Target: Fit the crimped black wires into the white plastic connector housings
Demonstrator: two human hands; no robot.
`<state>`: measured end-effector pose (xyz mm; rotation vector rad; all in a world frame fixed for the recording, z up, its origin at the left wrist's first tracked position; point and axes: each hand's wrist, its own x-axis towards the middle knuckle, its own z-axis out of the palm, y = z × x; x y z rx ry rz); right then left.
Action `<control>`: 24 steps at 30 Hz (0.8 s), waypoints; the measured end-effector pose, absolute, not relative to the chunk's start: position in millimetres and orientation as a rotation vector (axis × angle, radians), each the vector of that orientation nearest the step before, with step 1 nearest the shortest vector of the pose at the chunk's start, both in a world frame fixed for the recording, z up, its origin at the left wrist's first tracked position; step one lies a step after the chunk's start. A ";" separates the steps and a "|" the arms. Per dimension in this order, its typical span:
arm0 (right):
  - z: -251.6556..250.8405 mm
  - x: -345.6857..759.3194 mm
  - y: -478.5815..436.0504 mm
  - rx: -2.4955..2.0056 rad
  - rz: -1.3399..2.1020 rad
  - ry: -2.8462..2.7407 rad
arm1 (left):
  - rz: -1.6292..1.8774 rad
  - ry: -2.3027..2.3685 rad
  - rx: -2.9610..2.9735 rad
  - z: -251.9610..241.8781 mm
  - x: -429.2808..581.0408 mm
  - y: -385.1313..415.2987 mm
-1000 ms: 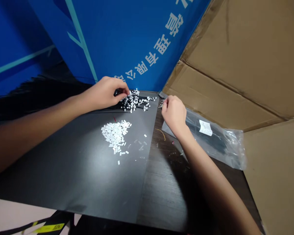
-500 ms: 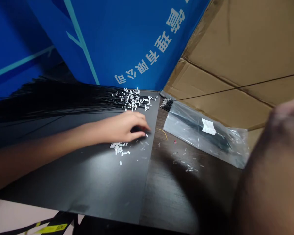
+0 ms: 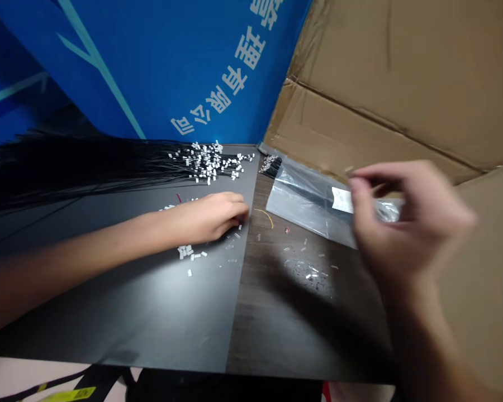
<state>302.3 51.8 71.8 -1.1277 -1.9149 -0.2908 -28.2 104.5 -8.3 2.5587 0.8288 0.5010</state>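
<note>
My left hand (image 3: 228, 215) reaches over the dark grey sheet, fingers curled down and closed. Whatever is in its fingertips is hidden. By those fingertips lies a small white connector housing (image 3: 240, 227), and more loose white housings (image 3: 185, 251) are below the wrist. My right hand (image 3: 406, 223), slightly blurred, is raised over the plastic bag with thumb and forefinger pinched. A tiny clear piece (image 3: 349, 168) shows at its fingertips, too small to name. Beyond my left hand lies a thick bundle of black wires (image 3: 88, 164) with white housings (image 3: 209, 162) on their ends.
A clear plastic bag (image 3: 302, 195) of black wires with metal ends (image 3: 270, 164) lies by the cardboard (image 3: 360, 134). Tiny clear pieces (image 3: 314, 273) and a yellow wire bit (image 3: 266, 216) are scattered on the wood-grain table (image 3: 268, 335). A blue panel (image 3: 151, 67) stands behind.
My right hand has come in from the right edge, and the black wire that stretched toward it is out of sight. My left hand's fingers have curled in more. The view has shifted slightly.
</note>
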 end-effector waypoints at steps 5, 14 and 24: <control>26.4 261.4 37.7 -1.058 0.132 -2.004 | 0.479 0.773 2.511 -2.3 -25.3 102.4; 13.8 237.3 1.3 -1.082 0.616 -1.926 | 0.586 0.862 2.307 8.9 -22.5 77.6; 15.7 237.1 -12.0 -0.774 0.430 -1.949 | 0.723 1.040 1.316 15.8 1.0 -7.9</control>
